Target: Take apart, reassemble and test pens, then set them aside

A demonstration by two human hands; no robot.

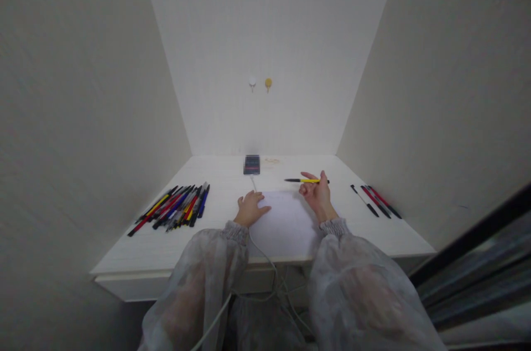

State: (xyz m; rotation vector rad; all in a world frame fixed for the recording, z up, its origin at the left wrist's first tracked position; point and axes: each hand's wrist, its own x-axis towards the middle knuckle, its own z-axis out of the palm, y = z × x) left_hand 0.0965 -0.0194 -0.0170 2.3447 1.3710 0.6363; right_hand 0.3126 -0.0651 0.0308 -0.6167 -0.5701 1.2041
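Note:
A yellow pen (309,181) with black ends lies crosswise in the fingers of my right hand (317,194), above the far right corner of a white sheet of paper (286,226). Its black tip points left. My left hand (250,208) rests with fingers spread on the sheet's left edge and holds nothing. On the left of the desk lies a heap of pens (178,207) in red, black, blue, yellow and clear. To the right, a clear pen with black ends (365,201) and red-and-black pens (384,200) lie side by side.
A phone (251,164) stands near the back wall, with a white cable (254,183) running from it toward me. Walls close in the white desk (224,174) on both sides. Two small hooks (268,83) are on the back wall. Cables (276,284) hang below the front edge.

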